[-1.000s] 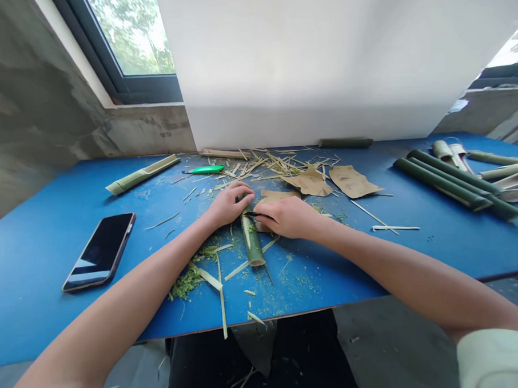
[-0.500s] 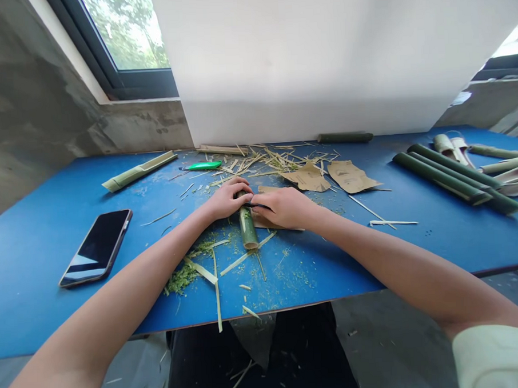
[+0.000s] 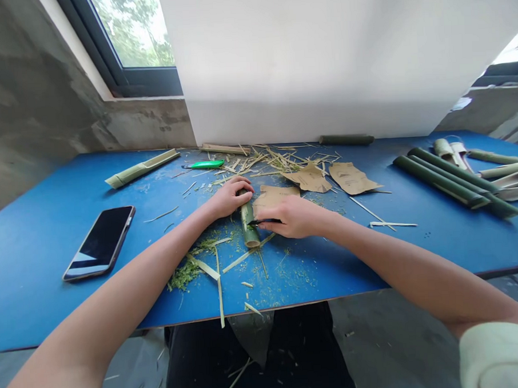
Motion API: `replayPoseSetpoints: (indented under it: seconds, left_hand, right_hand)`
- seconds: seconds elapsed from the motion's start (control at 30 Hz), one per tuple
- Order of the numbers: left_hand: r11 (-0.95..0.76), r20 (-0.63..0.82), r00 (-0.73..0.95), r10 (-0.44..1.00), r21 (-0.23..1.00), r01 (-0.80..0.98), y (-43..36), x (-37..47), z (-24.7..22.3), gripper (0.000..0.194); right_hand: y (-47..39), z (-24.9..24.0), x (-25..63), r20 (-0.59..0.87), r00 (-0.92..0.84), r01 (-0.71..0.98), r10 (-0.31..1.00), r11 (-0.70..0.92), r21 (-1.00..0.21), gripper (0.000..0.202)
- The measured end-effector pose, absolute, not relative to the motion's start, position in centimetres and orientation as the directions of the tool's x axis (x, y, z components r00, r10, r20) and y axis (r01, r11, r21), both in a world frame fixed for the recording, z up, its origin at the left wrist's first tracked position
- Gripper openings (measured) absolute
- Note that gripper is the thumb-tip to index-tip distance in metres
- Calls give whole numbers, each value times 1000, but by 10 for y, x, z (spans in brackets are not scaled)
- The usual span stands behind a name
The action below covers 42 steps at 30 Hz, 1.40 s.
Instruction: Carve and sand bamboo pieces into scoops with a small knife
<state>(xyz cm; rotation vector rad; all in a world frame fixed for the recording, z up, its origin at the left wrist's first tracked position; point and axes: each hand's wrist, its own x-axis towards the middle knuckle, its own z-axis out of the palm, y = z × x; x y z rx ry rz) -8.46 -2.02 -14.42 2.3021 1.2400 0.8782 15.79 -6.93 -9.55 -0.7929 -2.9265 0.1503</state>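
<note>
A short green bamboo tube [image 3: 249,229] lies on the blue table, its cut end toward me and patches of its skin scraped pale. My left hand [image 3: 232,196] is closed over the tube's far end, pressing it down. In my right hand [image 3: 287,217] is a thin dark blade-like tool [image 3: 260,221], its tip against the tube's side near the close end. The fingers hide most of this tool, so its exact kind does not show. Green shavings [image 3: 184,275] are heaped left of the tube, with pale bamboo strips [image 3: 205,269] beside them.
Brown sandpaper-like sheets [image 3: 351,178] lie beyond my right hand. A green-handled cutter [image 3: 206,164] and many slivers [image 3: 279,161] are at the back. A phone [image 3: 100,242] and split bamboo [image 3: 142,169] lie left; green bamboo pieces [image 3: 445,181] lie right.
My right hand has drawn the dark tool along the tube toward me, away from my left hand. More of the brown sheet behind it now shows. My left hand keeps its hold.
</note>
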Motion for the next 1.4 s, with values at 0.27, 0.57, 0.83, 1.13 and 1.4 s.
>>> replayPoseSetpoints:
  seconds: [0.27, 0.57, 0.83, 1.13, 1.4]
  left_hand:
    - [-536, 342, 414, 844, 562, 630, -21, -84, -145, 31]
    - [-521, 320, 411, 854, 512, 683, -23, -81, -144, 35]
    - [-517, 311, 414, 856, 501, 694, -22, -81, -143, 37]
    - [-504, 304, 402, 864, 502, 703, -25, -80, -141, 38]
    - [-482, 292, 383, 876, 523, 703, -24, -81, -142, 34]
  right_hand:
    - [-62, -95, 147, 87, -798, 589, 597, 802, -99, 29]
    - [-68, -95, 158, 110, -829, 538, 548, 835, -114, 32]
    - [-65, -95, 154, 87, -831, 538, 549, 834, -125, 28]
    - [-63, -95, 153, 119, -796, 586, 594, 805, -98, 32]
    - [-72, -89, 157, 36, -871, 480, 489, 865, -143, 27]
